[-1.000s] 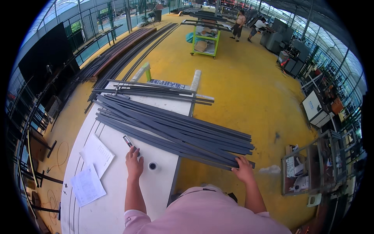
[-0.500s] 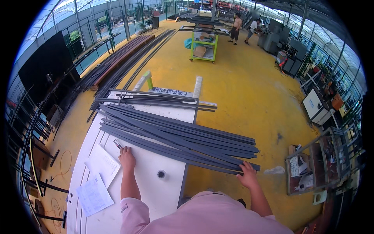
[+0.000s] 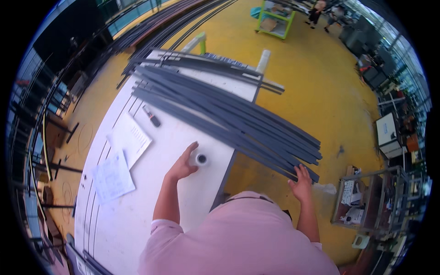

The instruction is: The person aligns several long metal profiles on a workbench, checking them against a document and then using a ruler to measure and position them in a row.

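Note:
My left hand (image 3: 184,164) is open over the white table (image 3: 183,197), its thumb and fingers spread on one side of a small round white roll (image 3: 201,159) with a dark centre. Whether the fingertips touch the roll I cannot tell. My right hand (image 3: 301,183) lies with fingers apart at the near right ends of a bundle of long dark grey bars (image 3: 229,114). The bars lie slantwise across the table and stick out past its right edge. A small black and red hand tool (image 3: 151,116) rests left of the bars.
Two paper sheets (image 3: 114,178) lie on the table's left. More thin bars (image 3: 215,68) lie at its far end. A metal shelf cart (image 3: 366,197) stands on the right, a green trolley (image 3: 275,20) farther off. Two people (image 3: 316,13) are in the distance.
My left hand has left the spot beside the small black and red tool and moved right to the white roll. My right hand stays at the bar ends. The view has tilted down.

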Motion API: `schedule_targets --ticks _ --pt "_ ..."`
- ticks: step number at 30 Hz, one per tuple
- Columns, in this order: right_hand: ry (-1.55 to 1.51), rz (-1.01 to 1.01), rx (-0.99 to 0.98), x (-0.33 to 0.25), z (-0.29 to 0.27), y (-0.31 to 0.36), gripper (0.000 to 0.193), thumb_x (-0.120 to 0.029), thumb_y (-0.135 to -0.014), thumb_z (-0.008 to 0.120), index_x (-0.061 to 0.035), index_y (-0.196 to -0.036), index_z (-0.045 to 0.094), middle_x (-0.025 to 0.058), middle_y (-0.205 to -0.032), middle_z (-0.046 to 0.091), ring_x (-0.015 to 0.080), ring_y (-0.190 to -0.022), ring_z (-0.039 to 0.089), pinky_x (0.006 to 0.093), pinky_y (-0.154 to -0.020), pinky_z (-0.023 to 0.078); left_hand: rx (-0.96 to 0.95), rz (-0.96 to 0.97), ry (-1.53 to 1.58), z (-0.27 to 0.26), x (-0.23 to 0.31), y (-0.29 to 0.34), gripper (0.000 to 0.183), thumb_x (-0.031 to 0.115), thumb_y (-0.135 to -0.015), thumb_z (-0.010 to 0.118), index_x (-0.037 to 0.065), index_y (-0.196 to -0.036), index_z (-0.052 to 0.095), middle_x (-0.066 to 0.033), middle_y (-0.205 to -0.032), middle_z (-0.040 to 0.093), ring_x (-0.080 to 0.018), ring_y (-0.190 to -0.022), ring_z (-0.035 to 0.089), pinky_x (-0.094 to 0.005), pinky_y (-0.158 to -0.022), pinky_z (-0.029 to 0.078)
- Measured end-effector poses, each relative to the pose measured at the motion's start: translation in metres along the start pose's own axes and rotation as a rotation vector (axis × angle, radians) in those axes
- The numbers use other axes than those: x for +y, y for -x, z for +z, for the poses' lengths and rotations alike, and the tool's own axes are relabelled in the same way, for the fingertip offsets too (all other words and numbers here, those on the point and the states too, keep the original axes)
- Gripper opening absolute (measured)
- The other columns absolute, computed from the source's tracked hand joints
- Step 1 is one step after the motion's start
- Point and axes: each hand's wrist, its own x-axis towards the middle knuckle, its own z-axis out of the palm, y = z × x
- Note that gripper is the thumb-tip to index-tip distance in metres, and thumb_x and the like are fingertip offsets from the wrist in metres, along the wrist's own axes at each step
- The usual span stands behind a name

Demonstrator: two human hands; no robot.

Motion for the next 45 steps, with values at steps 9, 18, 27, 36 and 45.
schedule_targets --ticks 9,18,27,36,45 --pt "0.047 -0.057 -0.006 -0.007 0.008 -0.021 0.071 -0.020 -0.088 0.080 -0.0078 -0.153 0.054 0.0162 -0.169 0.038 0.0374 -0.156 0.034 0.0523 -0.126 0.029 0.294 -0.011 0.140 0.059 0.021 -0.001 0.081 0.018 -0.083 0.087 0.009 -0.152 0.045 -0.0184 -0.146 0.059 -0.0350 -0.140 0.053 -0.0435 -0.116 0.042" --pt "0.076 -0.015 -0.020 -0.014 -0.010 -0.030 0.069 -0.033 -0.090 0.078 -0.0108 -0.151 0.056 0.0161 -0.169 0.038 0.0365 -0.158 0.031 0.0551 -0.125 0.028 0.926 -0.034 0.182 -0.037 -0.049 -0.078 0.062 0.016 -0.085 0.081 0.002 -0.137 0.051 -0.0158 -0.125 0.064 -0.0322 -0.117 0.063 -0.0413 -0.105 0.047" --pt "0.104 0.018 -0.066 -0.012 0.009 -0.008 0.066 -0.038 -0.094 0.073 -0.0132 -0.152 0.056 0.0162 -0.170 0.036 0.0367 -0.158 0.031 0.0610 -0.123 0.031 0.939 -0.064 0.005 -0.085 -0.057 -0.129 0.068 0.024 -0.085 0.085 0.007 -0.142 0.050 -0.0195 -0.131 0.068 -0.0410 -0.125 0.065 -0.0454 -0.105 0.048" --pt "0.106 -0.035 0.020 -0.024 0.003 -0.021 0.066 -0.037 -0.091 0.075 -0.0133 -0.150 0.058 0.0166 -0.168 0.039 0.0367 -0.156 0.035 0.0599 -0.121 0.034 1.075 -0.199 -0.023 -0.128 -0.075 -0.173 0.067 0.018 -0.087 0.084 -0.002 -0.140 0.049 -0.0241 -0.134 0.066 -0.0425 -0.128 0.063 -0.0465 -0.106 0.048" --pt "0.116 0.058 0.032 -0.009 0.006 0.003 0.069 -0.035 -0.087 0.080 -0.0123 -0.148 0.060 0.0165 -0.167 0.041 0.0376 -0.155 0.037 0.0592 -0.121 0.034 1.251 -0.273 -0.006 -0.188 -0.109 -0.188 0.070 0.015 -0.088 0.085 -0.002 -0.143 0.046 -0.0223 -0.137 0.064 -0.0418 -0.126 0.063 -0.0484 -0.106 0.048"
